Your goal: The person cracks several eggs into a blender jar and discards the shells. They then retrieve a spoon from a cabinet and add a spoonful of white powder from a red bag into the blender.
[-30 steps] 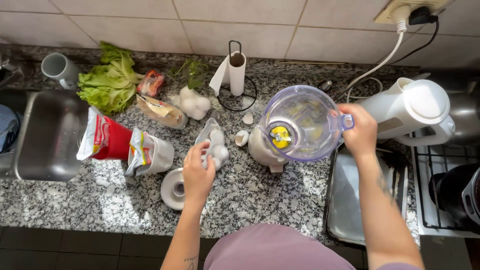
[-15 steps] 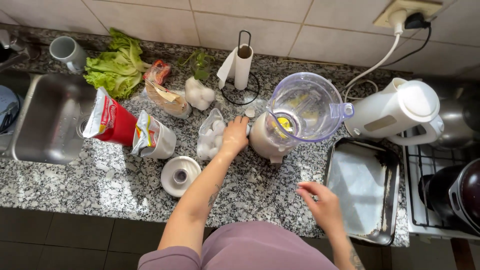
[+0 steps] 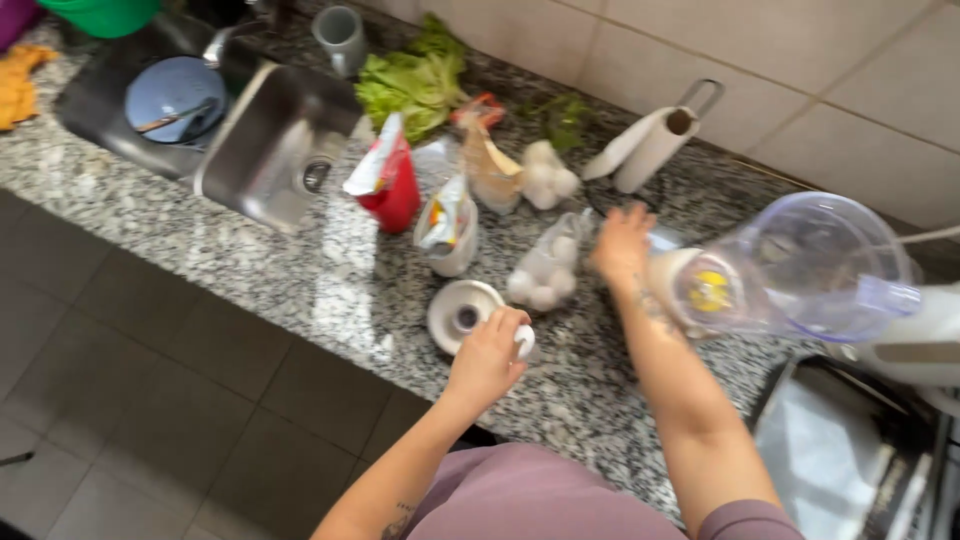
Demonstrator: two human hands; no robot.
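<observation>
My left hand (image 3: 488, 358) is closed around a white egg (image 3: 525, 341), held just above the granite counter (image 3: 300, 290) beside a round white lid (image 3: 455, 312). My right hand (image 3: 620, 245) is farther back, fingers spread, touching the white base of a blender (image 3: 672, 285). The blender's clear jug (image 3: 800, 265) is tilted in view and has something yellow at its bottom. A clear bag of white eggs (image 3: 545, 270) lies between the two hands.
A steel sink (image 3: 275, 140) with a blue plate sits at the left. Behind the eggs are a red packet (image 3: 390, 180), another bag (image 3: 447, 225), lettuce (image 3: 415, 80), a grey mug (image 3: 340, 35) and a paper-towel roll (image 3: 650, 150). A metal tray (image 3: 850, 460) lies at the right.
The view has swung left and tilted. My left hand has left the egg bag and come back toward me with an egg in it. My right hand has gone up to the blender base.
</observation>
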